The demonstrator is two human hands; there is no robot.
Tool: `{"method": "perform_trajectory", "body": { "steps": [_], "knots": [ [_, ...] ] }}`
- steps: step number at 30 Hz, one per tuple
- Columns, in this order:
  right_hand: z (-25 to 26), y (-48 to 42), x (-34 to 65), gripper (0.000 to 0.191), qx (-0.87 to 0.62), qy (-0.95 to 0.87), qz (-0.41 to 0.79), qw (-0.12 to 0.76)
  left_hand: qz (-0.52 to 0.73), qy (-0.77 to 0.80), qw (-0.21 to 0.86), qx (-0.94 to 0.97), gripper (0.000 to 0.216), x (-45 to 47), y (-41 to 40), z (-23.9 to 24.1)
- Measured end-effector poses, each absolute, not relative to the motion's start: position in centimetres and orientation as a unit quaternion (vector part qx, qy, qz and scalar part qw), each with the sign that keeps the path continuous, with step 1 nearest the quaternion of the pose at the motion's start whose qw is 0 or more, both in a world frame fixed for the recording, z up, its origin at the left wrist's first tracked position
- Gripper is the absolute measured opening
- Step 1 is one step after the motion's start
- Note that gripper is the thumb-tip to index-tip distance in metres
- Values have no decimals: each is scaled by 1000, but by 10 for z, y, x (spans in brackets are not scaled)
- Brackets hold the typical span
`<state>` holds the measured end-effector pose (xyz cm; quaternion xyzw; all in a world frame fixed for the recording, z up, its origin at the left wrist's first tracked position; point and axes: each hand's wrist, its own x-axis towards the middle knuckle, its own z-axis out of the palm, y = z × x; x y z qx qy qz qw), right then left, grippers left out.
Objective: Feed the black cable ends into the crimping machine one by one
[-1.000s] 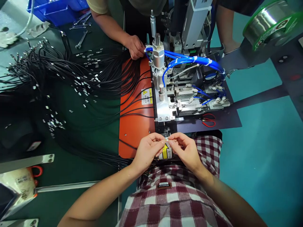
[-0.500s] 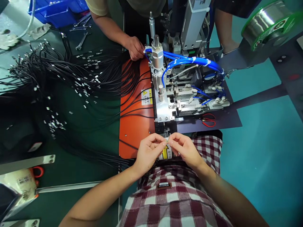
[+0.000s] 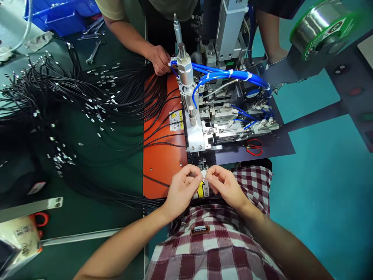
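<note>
My left hand [image 3: 182, 190] and my right hand [image 3: 225, 186] meet fingertip to fingertip just in front of the machine [image 3: 204, 116]. Both pinch a tiny pale part [image 3: 204, 175] between thumb and forefinger. Under my hands sits a yellow warning label [image 3: 202, 189] on the machine's front. An orange mat [image 3: 161, 159] lies left of the machine, with thin black cables [image 3: 87, 101] running across it into the machine's side.
Another person's hand [image 3: 159, 59] rests at the far end of the orange mat. Cables with metal ends spread over the green table [image 3: 116, 182]. Red scissors [image 3: 252, 147] lie right of the machine. A blue bin [image 3: 61, 13] and wrenches [image 3: 91, 54] sit far left.
My hands stay pinched together on the small part, drawn slightly closer. The view has shifted a little, so everything sits a bit further left in the picture.
</note>
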<state>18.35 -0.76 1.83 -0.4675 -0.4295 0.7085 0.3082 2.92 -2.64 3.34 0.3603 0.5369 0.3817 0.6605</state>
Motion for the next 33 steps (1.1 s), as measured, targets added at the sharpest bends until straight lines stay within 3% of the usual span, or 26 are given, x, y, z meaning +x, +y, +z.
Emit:
{"method": "perform_trajectory", "body": {
  "steps": [3,6,12,33],
  "knots": [
    [16,3,186,26,-464,-430,712,305,368,551,607,439,16,25,-20,35],
    [11,18,188,25,-476,-449,689,311,338,574,472,578,10,17,-11,34],
    [-4,38,186,23,-473,-459,686,309,308,536,295,728,18,4,2,14],
    [-16,38,185,23,-509,-467,664,285,270,516,221,782,30,0,1,-4]
  ]
}}
